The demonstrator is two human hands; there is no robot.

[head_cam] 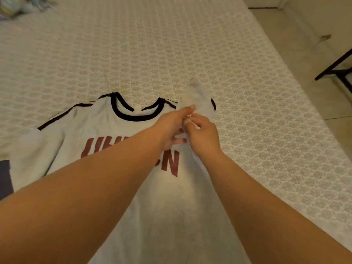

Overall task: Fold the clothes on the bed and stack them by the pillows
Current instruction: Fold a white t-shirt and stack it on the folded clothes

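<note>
Your big bed [171,44] holds the shirt [106,130], spread flat near 6 o'clock. The sleeve [198,96] at 1 o'clock could slip and bunch up if you let go too soon. Your left hand [171,128] and right hand [203,138] both pinch the sleeve, fingers curled tight.

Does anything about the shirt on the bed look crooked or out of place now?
The shirt lies flat, front up, but its right sleeve is bunched and lifted where both hands, left and right, pinch the cloth. The other sleeve lies spread out. No damage shows.
</note>
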